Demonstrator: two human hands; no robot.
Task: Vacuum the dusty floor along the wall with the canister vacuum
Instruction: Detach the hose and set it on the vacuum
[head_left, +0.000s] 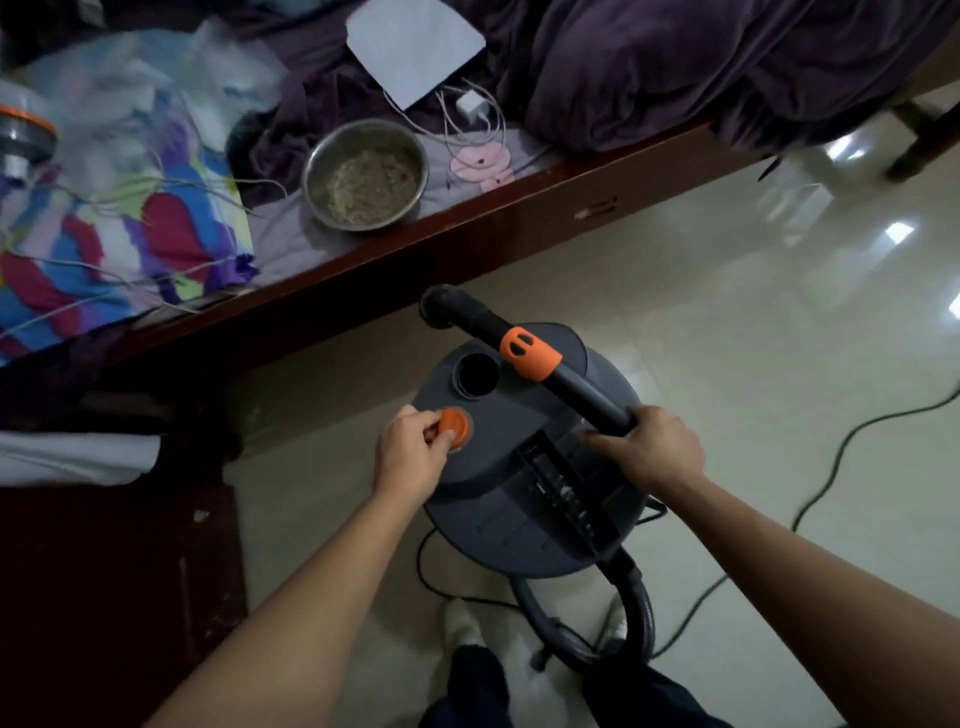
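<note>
A grey canister vacuum stands on the pale tiled floor right in front of me. My left hand pinches the round orange knob on the vacuum's lid. Beside the knob is an open round port. My right hand grips the black hose tube, which carries an orange collar and ends in a bent black end above the floor. The corrugated hose loops down behind the canister near my feet.
A dark wooden bed frame runs diagonally just beyond the vacuum, holding a steel bowl, cables, a colourful cloth and purple bedding. A power cord trails over the floor at right. A dark cabinet stands at left.
</note>
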